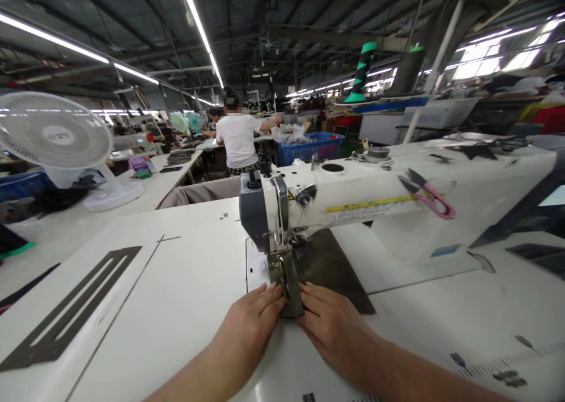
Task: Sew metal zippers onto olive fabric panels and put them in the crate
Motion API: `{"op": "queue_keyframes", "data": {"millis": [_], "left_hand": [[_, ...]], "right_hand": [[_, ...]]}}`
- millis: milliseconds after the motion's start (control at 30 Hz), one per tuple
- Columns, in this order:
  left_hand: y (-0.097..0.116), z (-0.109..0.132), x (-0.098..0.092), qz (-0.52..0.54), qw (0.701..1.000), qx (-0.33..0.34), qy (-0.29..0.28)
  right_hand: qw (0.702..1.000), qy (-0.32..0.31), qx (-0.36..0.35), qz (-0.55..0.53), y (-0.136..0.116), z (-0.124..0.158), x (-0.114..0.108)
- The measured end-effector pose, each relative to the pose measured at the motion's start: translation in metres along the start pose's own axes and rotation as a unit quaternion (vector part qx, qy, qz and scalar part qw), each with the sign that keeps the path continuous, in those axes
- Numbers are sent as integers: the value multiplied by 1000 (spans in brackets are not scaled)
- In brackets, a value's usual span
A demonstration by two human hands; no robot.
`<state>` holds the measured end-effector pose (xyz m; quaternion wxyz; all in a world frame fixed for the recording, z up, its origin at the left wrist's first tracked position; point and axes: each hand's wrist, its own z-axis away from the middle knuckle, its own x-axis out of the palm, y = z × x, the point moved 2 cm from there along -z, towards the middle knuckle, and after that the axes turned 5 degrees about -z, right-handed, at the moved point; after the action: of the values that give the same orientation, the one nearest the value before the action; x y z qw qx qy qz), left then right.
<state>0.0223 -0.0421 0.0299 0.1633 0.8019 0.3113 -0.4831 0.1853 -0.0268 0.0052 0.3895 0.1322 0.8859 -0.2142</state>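
A dark olive fabric piece (339,266) lies under the head of a white sewing machine (375,196), its narrow folded end (291,299) pointing toward me. My left hand (249,322) presses on the left edge of that folded end, fingers together and pointing at the needle area. From the right, my right hand (333,325) holds the other edge with its fingers close together. A metal zipper strip (281,269) seems to run along the fold beneath the presser foot. Both thumbs are mostly hidden.
A slotted dark template (73,308) lies on the table at the left. Pink-handled snips (428,195) rest against the machine arm. Further back are a white fan (55,134), a person in a white shirt (237,137) and a blue basket (309,149).
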Motion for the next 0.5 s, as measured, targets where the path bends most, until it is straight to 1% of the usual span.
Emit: {"op": "queue_keyframes", "data": {"millis": [67, 300, 433, 500], "left_hand": [[1, -2, 0, -18, 1000, 12, -7], [1, -4, 0, -34, 999, 8, -21], [-1, -6, 5, -45, 998, 4, -33], [-3, -7, 7, -61, 998, 0, -7]], "right_hand": [[1000, -14, 1, -2, 1, 1, 0], [999, -47, 6, 5, 3, -1, -5], [999, -38, -8, -7, 7, -4, -8], [999, -30, -17, -11, 9, -6, -8]]}}
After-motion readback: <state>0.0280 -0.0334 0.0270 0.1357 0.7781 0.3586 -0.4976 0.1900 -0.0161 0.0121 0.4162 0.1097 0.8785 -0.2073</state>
